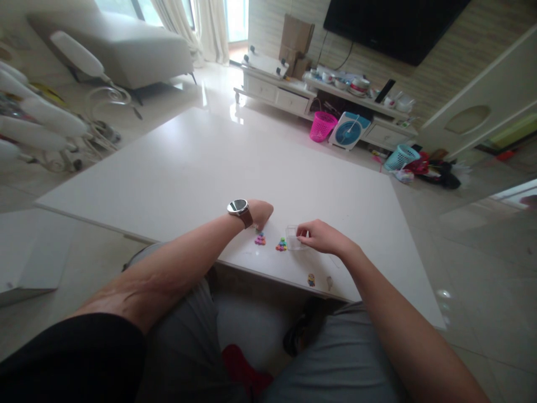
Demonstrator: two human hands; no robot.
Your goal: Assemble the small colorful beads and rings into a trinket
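My left hand (263, 212), with a watch (238, 207) on its wrist, bends down to the white table. Its fingertips come together by a few tiny bits, and what they pinch is too small to make out. Just below them lies a small cluster of pink, purple and orange pieces (260, 239). A second cluster, green, yellow, blue and pink (281, 244), lies to its right, close beside a clear plastic box (297, 244). My right hand (315, 235) is closed on the right side of this box, thumb and fingers at its wall.
Near the front edge of the table (235, 151) lie a small yellow-and-blue minion figure (311, 280) and a small pale item (329, 282). Beyond the table stand a pink basket (322, 127), a blue fan (349, 132) and a long TV cabinet (289, 102). White chairs (37, 112) are at left.
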